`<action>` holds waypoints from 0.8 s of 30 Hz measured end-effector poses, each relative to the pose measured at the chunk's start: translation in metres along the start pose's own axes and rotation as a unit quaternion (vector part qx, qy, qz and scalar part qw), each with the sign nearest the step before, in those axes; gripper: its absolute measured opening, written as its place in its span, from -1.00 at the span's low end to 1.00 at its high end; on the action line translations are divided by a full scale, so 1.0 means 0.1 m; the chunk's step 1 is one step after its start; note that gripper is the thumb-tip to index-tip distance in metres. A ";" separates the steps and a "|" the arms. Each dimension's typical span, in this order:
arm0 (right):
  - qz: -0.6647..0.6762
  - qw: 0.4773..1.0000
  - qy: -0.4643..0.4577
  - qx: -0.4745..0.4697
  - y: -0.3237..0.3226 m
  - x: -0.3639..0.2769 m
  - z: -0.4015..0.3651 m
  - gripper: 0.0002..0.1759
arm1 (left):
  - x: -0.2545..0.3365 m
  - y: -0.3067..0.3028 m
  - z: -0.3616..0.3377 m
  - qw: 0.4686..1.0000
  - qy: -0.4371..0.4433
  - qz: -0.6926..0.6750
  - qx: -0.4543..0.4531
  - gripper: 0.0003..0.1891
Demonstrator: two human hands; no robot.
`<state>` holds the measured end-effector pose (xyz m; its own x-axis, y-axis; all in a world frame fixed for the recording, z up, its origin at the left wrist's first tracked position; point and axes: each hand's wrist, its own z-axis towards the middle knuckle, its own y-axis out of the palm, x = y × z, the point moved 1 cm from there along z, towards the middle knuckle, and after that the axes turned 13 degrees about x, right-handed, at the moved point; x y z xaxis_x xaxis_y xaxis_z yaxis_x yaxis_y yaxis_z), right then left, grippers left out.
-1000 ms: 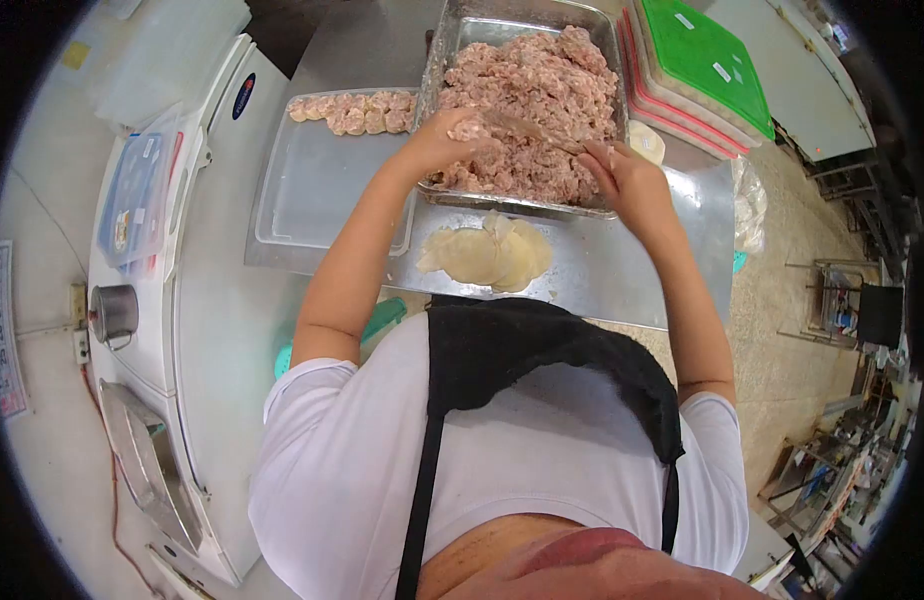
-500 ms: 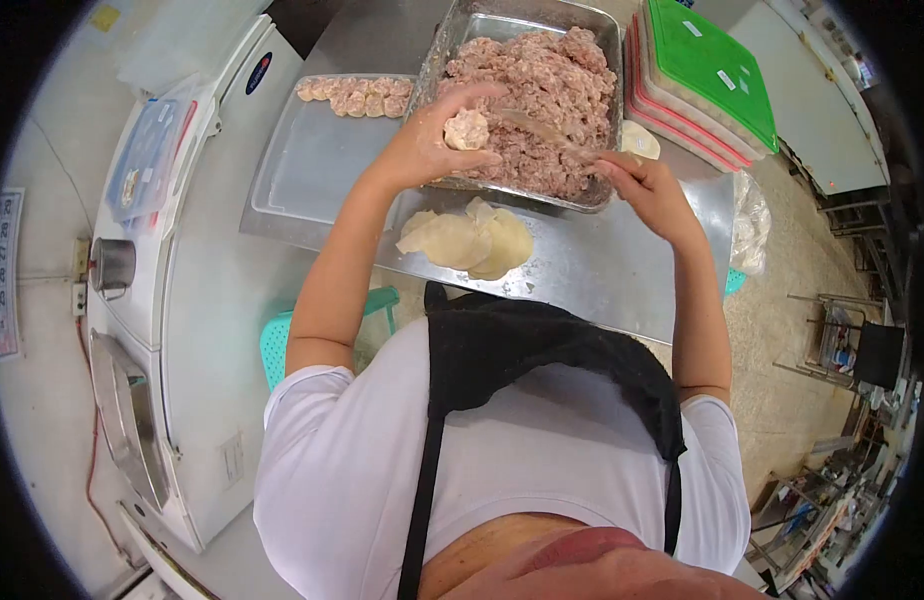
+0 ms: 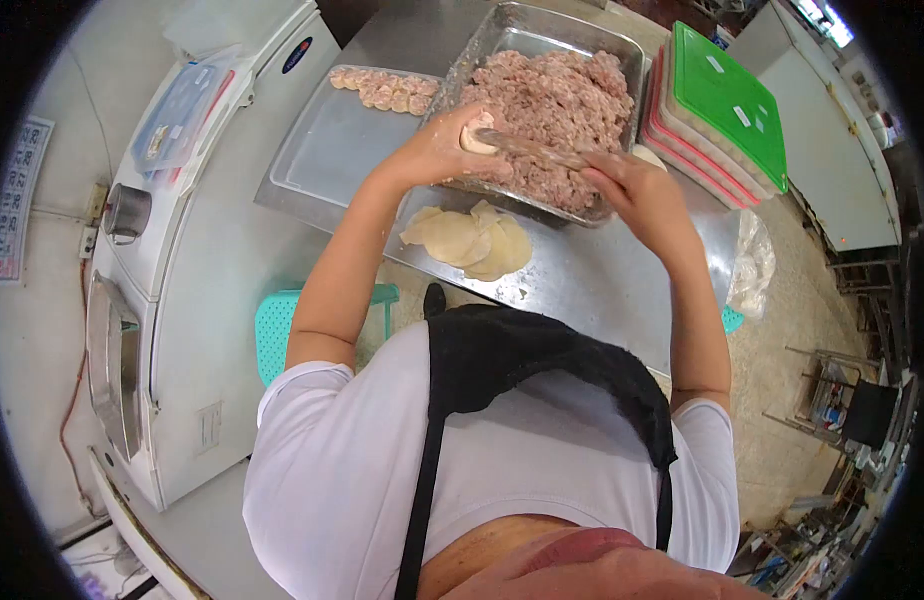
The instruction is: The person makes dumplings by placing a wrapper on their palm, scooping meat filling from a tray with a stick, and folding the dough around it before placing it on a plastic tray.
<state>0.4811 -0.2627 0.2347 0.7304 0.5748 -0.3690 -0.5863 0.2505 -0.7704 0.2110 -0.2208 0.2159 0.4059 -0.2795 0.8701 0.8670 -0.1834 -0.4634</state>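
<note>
My left hand point(image 3: 437, 152) is curled around a dumpling point(image 3: 478, 135), a pale wrapper with meat filling, over the near left edge of the metal tray. In my right hand point(image 3: 637, 195) is a long, flat spatula point(image 3: 542, 152), its exact kind hard to make out. Its tip touches the open top of the dumpling. Pinkish ground meat point(image 3: 557, 90) fills much of the deep metal tray point(image 3: 630, 50) beneath both hands. Round pale wrappers point(image 3: 472, 243) lie in a loose, overlapping pile on the metal table in front of the tray.
Left of the meat, a shallow plastic tray point(image 3: 322, 150) carries rows of filled dumplings point(image 3: 387, 88) along its far side. Stacked containers with a green lid point(image 3: 732, 105) stand at the right. A clear plastic bag point(image 3: 752, 265) hangs by the table's right edge. A white freezer point(image 3: 232, 270) is at left.
The spatula's tip has moved from over the meat onto the dumpling. My left fingers have closed more around the dumpling and turned it. The whole view has shifted slightly.
</note>
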 end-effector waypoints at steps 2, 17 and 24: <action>0.060 0.998 0.031 -0.002 -0.08 -0.04 0.05 -0.69 | -0.08 -0.05 -0.03 0.997 0.041 -0.019 0.067 -0.59; 0.162 0.932 0.325 -0.002 0.99 0.09 -0.34 -0.66 | -2.15 -1.44 0.05 0.964 -0.088 0.196 0.158 -0.43; 0.253 0.796 0.541 0.100 1.10 -0.22 -0.62 -0.68 | -2.83 -1.77 0.57 0.915 -0.096 0.267 0.288 -0.36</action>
<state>0.4223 -0.2964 0.1261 0.1940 -0.3385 -0.9207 -0.8664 0.3810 -0.3226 -0.0410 -0.0555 0.0615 0.8113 -0.0030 0.5846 0.5161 0.4734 -0.7138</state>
